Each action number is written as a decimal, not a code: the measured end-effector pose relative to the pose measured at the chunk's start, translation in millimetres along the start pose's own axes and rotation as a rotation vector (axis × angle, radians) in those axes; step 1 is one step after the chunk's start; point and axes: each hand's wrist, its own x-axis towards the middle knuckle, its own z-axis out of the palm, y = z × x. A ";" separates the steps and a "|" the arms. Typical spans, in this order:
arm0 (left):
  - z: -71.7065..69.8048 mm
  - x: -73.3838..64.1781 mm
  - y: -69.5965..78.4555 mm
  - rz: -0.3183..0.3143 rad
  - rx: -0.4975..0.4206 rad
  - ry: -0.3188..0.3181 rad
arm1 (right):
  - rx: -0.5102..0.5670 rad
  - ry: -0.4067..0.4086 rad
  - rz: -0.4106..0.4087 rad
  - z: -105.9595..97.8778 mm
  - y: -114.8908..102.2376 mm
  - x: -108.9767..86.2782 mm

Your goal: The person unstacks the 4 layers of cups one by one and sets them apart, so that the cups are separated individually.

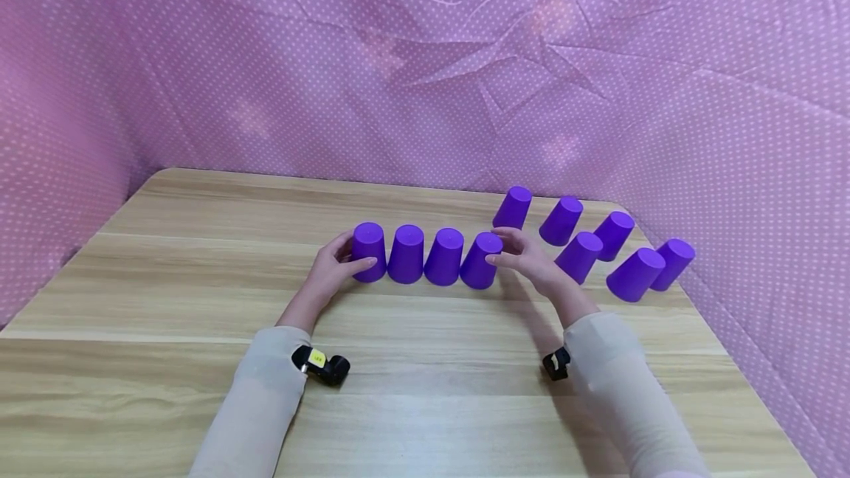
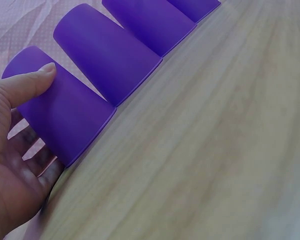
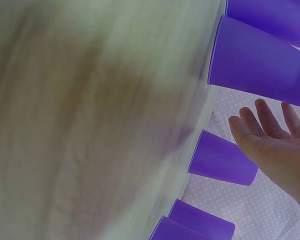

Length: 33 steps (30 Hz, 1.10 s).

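Observation:
Four upside-down purple cups stand in a side-by-side row on the wooden table [image 1: 425, 360]. At the left end, my left hand [image 1: 332, 265] holds the leftmost cup [image 1: 369, 251], thumb across its front and fingers round its far side. The left wrist view shows that thumb on the cup [image 2: 70, 115], whose rim is down at the tabletop. Beside the rightmost cup [image 1: 481, 262] is my right hand [image 1: 531, 260], thumb near its front and fingers behind. In the right wrist view its spread fingers [image 3: 267, 120] are extended close to the cup wall.
Several more upside-down purple cups stand apart at the right rear, including a far cup [image 1: 513, 208] and a nearer cup [image 1: 635, 276]. Behind the table hangs a pink dotted cloth [image 1: 372, 109]. Each wrist carries a small black camera.

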 end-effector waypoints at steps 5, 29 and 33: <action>-0.9 5.3 -12.3 0.014 0.023 0.006 | -0.022 0.009 0.009 3.3 0.9 0.5; 2.7 -8.2 13.7 -0.002 0.022 -0.003 | -0.012 0.041 0.011 8.0 6.0 3.8; 2.7 -8.6 14.5 -0.011 0.023 -0.001 | 0.009 0.046 0.018 7.6 3.8 2.2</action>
